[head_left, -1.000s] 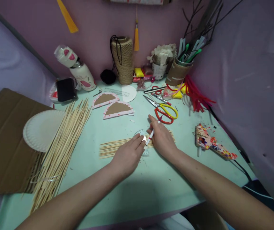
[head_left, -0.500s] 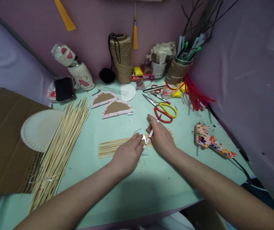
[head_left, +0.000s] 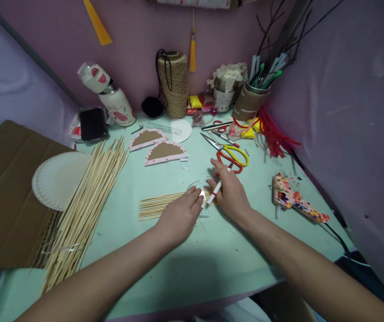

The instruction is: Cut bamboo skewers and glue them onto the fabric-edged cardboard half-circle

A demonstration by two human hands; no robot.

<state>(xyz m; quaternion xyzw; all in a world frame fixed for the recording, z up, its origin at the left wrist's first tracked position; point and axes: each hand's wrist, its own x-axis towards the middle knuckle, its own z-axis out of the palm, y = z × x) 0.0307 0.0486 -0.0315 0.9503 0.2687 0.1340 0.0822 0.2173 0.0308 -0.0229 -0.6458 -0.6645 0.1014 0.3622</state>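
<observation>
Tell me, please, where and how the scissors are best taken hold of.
Probably by the yellow handle loop, coming from the right: the scissors lie flat, loops toward the right, pointed blades toward the far left. The right hand, holding a white pen, partly covers the red loop in this view, so yellow looks freer.

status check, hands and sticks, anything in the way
Left hand flat over clear curved ruler on row of sticks. Right hand holding white marker. Scissors just beyond right hand.

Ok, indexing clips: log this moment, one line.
left hand: on clear plastic protractor; right hand: holding white marker; beneath: thin wooden sticks
</observation>
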